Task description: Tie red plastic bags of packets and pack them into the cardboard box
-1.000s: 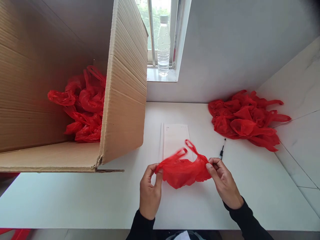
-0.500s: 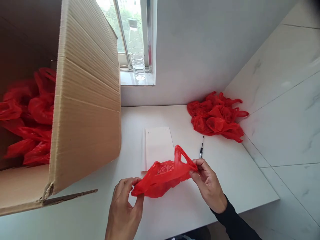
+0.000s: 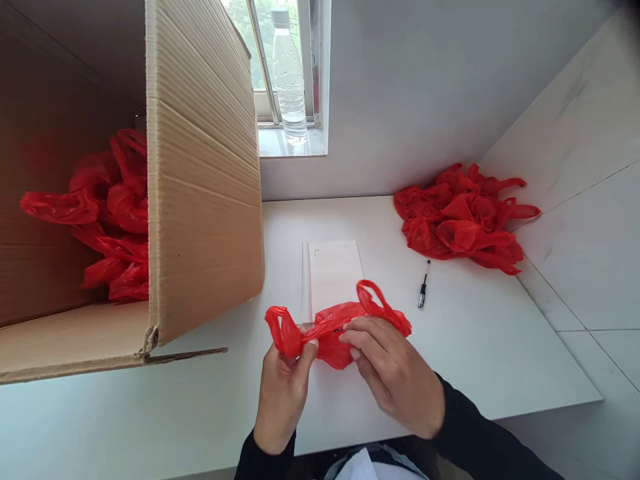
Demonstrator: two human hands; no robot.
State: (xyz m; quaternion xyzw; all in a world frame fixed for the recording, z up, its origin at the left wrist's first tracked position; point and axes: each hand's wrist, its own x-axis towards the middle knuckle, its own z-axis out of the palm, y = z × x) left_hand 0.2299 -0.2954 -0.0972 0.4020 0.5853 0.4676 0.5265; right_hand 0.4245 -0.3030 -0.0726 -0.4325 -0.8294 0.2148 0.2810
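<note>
A thin red plastic bag [image 3: 336,353] hangs between my two hands over the white table, both of its loop handles sticking up. My left hand [image 3: 281,397] pinches the bag at its left side, just below one handle, with the thumb on top. Fingers bent, my right hand [image 3: 397,373] grips the gathered upper edge near the middle, and the other handle loops above it. A small dark print shows on the bag by the right fingertips. Behind the bag lies a white notebook [image 3: 334,273], its lower part covered.
At left a cardboard box [image 3: 207,180] lies open towards me, with red plastic bags [image 3: 123,213] inside. A heap of red bags [image 3: 460,217] rests in the right corner. A black pen [image 3: 423,292] lies before it. On the windowsill stands a water bottle [image 3: 290,87].
My left hand has moved from the bag's lower end to below a handle. My right hand has shifted from the bag's right end to its middle. The view has turned slightly left.
</note>
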